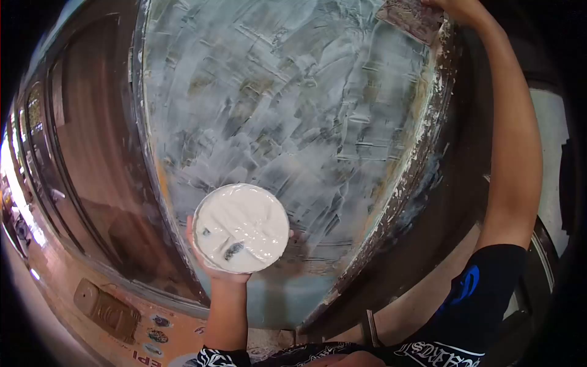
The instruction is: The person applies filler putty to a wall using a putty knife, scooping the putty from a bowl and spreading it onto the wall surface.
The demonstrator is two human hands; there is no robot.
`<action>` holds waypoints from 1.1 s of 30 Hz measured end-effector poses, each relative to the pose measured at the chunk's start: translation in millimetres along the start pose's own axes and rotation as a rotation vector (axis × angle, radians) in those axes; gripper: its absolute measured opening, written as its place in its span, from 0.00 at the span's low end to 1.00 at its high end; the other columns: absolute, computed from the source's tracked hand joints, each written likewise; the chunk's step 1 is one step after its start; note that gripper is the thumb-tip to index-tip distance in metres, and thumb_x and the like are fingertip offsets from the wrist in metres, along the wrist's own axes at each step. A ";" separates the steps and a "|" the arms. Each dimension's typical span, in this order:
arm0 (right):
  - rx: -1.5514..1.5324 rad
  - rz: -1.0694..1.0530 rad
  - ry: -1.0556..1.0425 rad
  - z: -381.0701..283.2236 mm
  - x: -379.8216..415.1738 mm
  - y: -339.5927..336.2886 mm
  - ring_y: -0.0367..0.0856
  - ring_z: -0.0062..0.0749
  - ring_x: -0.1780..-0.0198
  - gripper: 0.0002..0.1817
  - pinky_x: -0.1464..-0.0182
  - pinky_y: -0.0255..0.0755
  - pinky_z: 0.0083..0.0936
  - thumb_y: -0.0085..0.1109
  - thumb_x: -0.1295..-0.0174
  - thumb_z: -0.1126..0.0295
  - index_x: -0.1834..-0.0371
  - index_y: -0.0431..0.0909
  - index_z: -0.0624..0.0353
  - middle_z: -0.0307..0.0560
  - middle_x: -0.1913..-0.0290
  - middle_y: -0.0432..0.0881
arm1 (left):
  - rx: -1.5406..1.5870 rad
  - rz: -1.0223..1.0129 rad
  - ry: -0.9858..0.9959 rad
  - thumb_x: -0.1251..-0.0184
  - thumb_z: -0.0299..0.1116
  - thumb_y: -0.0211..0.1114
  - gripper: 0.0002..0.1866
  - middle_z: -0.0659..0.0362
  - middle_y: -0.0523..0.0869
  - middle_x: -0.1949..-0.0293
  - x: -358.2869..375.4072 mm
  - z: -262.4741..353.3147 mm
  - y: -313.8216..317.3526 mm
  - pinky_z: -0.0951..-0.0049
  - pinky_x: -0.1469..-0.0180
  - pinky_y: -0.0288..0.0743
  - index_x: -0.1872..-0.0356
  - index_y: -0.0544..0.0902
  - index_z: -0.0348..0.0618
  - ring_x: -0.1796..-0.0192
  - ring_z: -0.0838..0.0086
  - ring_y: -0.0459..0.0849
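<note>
My left hand (211, 269) holds up a round tub (283, 215) from below, its fingers curled round the sides. Glossy white putty (244, 217) fills it, with a few dark scraped spots showing through. At the top right, my right hand (463, 9) grips a flat, reddish-brown rectangular spreader (411, 18) laid against a panel; the frame edge cuts off part of that hand. Whitish-grey putty streaks cover the blue-grey panel (275, 116) in overlapping strokes.
Brown frame edges (422, 144) with white smears border the panel. Dark reddish-brown wood panelling (92, 128) stands at the left. A brown moulded object (107, 309) lies at the lower left on a printed orange sheet (174, 333).
</note>
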State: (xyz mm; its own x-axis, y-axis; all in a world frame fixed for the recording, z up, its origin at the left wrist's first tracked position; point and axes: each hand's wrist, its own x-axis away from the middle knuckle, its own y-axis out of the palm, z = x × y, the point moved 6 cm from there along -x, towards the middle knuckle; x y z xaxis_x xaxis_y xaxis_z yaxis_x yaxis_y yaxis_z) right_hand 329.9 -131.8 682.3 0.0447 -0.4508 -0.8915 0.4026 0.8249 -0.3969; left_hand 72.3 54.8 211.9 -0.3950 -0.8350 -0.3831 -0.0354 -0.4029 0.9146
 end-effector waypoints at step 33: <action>-0.036 -0.295 -0.113 8.1 25.5 77.5 0.88 0.36 0.65 0.09 0.59 0.77 0.36 0.73 0.43 0.73 0.63 0.87 0.67 0.52 0.68 0.88 | -0.072 -0.153 -0.043 0.29 0.70 0.48 0.43 0.50 0.71 0.26 10.8 10.0 6.0 0.30 0.31 0.66 0.25 0.70 0.48 0.29 0.45 0.73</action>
State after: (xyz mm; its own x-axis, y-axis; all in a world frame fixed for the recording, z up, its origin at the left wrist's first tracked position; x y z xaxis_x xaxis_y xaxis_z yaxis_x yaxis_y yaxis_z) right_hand 369.6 -82.1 630.6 0.0326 -0.7058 -0.7077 0.3811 0.6633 -0.6440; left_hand 58.6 47.1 214.5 -0.4288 -0.7457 -0.5100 -0.0329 -0.5513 0.8337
